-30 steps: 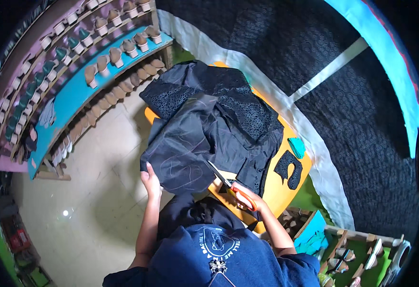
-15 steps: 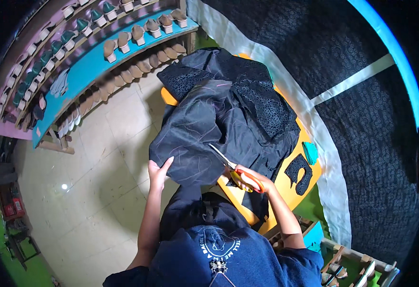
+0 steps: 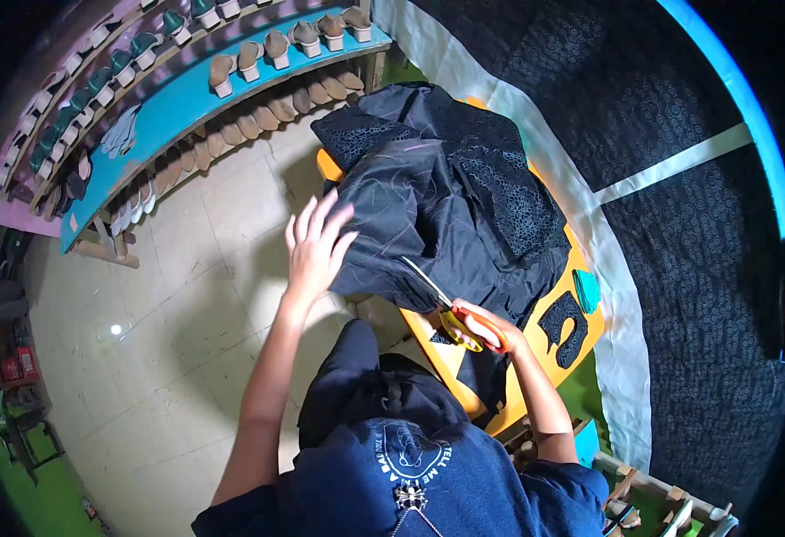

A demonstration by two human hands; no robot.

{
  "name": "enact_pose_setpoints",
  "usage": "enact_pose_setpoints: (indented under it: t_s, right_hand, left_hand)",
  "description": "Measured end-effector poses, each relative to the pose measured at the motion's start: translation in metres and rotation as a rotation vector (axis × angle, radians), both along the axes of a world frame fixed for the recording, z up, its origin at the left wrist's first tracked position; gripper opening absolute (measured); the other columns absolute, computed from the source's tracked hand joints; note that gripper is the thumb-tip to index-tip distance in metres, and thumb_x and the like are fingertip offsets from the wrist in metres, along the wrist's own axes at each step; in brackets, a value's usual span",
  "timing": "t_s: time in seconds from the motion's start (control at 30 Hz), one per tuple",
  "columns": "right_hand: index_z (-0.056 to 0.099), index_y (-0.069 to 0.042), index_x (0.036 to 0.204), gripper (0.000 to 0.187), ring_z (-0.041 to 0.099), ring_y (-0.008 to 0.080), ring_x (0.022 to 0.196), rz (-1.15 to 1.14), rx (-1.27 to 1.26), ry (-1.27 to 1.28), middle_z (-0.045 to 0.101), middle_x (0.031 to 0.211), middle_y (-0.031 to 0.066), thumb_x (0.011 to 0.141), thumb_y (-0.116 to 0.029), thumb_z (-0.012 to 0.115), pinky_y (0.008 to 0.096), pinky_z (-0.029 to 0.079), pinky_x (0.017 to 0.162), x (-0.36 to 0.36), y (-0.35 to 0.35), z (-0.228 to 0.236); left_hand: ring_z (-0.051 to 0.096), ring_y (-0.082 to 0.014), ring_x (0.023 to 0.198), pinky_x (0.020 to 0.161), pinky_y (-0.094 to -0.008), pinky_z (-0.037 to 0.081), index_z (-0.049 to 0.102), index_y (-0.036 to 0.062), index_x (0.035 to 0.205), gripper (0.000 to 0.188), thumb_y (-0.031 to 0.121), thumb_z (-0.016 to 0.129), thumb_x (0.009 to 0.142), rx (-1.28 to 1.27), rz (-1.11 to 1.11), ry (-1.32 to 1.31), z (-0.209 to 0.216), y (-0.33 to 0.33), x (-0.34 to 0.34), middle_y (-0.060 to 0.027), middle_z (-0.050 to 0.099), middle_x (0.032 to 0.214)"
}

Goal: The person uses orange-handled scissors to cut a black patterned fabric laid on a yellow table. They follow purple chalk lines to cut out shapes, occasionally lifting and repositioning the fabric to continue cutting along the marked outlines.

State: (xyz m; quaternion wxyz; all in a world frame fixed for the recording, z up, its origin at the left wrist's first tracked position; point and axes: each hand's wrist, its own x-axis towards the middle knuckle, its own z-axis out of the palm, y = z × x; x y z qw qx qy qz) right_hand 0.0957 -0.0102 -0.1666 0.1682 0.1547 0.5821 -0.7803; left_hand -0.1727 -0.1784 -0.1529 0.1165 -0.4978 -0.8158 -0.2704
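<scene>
A large bunched sheet of black fabric (image 3: 392, 197), with lace-patterned parts and faint chalk-like lines, spreads over a yellow table (image 3: 549, 349). My right hand (image 3: 491, 327) grips scissors (image 3: 466, 328) with orange and yellow handles; their blades are parted and lie at the near edge of the fabric. At the fabric's left edge, my left hand (image 3: 316, 251) is lifted with its fingers spread, holding nothing. Whether it touches the cloth I cannot tell. On the table's right lie a curved black lace piece (image 3: 564, 327) and a folded teal piece (image 3: 586, 291).
A blue shelf (image 3: 178, 98) with rows of shoes (image 3: 276, 49) runs along the far left. Patterned black cloth with a pale border strip (image 3: 621, 358) covers the right side. A wooden rack (image 3: 634, 501) stands at the lower right, beside my right arm.
My left hand has let go of the fabric's near-left corner and moved up with its fingers spread. That corner has dropped back toward the table. The scissors stay in my right hand.
</scene>
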Motion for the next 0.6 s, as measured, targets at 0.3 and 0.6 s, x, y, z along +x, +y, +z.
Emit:
enact_pose_setpoints:
  t_s: [0.3, 0.6]
  right_hand:
    - [0.042, -0.011, 0.084, 0.027, 0.044, 0.0051, 0.056, -0.006, 0.012, -0.088, 0.045, 0.07, -0.0012, 0.088, -0.037, 0.038, 0.0172, 0.035, 0.048, 0.005, 0.003, 0.009]
    - [0.044, -0.013, 0.091, 0.019, 0.04, 0.004, 0.048, 0.017, 0.128, -0.103, 0.041, 0.06, -0.0042, 0.09, -0.03, 0.034, 0.0179, 0.033, 0.043, 0.01, 0.009, -0.006]
  left_hand:
    - [0.06, -0.0259, 0.068, 0.061, -0.0311, 0.046, 0.06, -0.0002, 0.079, 0.024, 0.022, 0.065, 0.073, 0.179, -0.075, -0.375, -0.018, 0.056, -0.042, -0.0133, 0.059, 0.074]
    - [0.052, -0.0135, 0.049, 0.048, -0.0269, 0.04, 0.058, 0.0025, 0.073, 0.017, 0.018, 0.061, 0.077, 0.282, 0.004, -0.604, 0.001, 0.081, -0.026, -0.0094, 0.056, 0.059]
